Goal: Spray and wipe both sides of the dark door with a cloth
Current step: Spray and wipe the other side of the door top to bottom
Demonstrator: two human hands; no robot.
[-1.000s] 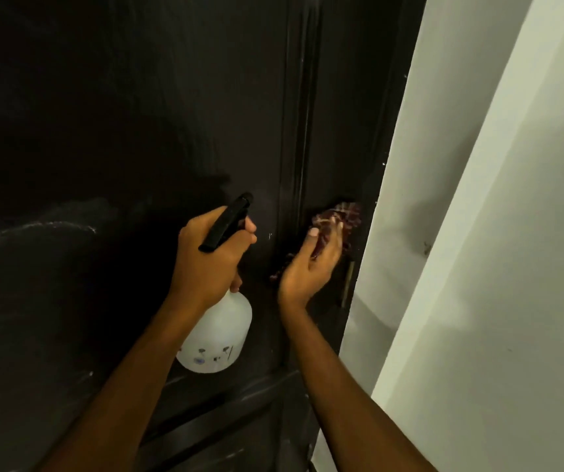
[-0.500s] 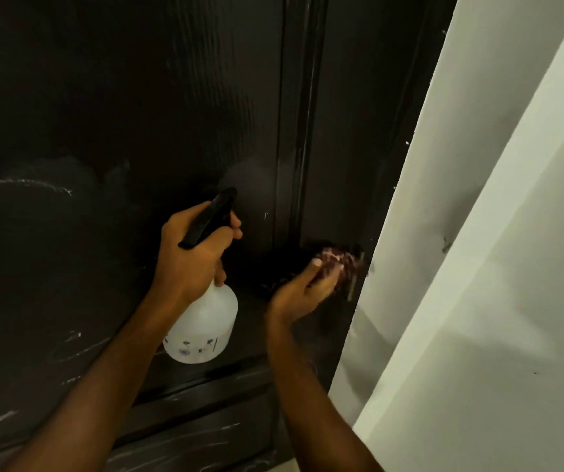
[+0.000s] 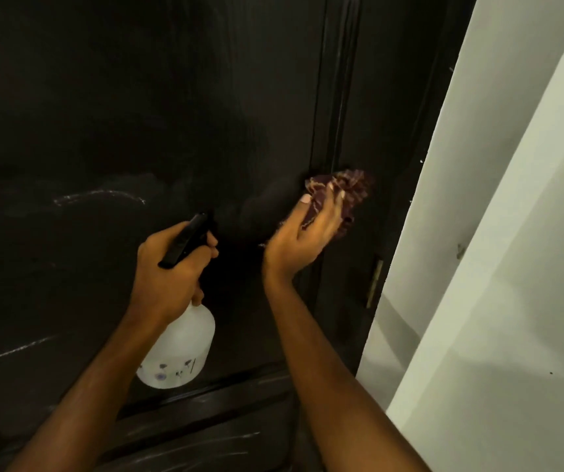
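Dark wood door point(image 3: 137, 97) is filling most of the view. You are working its right-hand strip, beside the pale wall point(image 3: 512, 301). Your right hand point(image 3: 304, 233) is pressing the bunched maroon cloth point(image 3: 348, 189) against the door, fingers laid fairly straight over it, thumb spread aside. Your left hand point(image 3: 168, 277) is wrapping the neck of the white spray bottle point(image 3: 182, 349), nozzle pointing at the panel.

Note: the cloth is sitting on the upright groove, which is running top to bottom, so the next stroke probably ought to follow it. Whitish streaks point(image 3: 100, 195) are lying well apart to the left, past the bottle hand. The cloth hand is the farther of the two from them.

Judgement: this face is looking only partly done.
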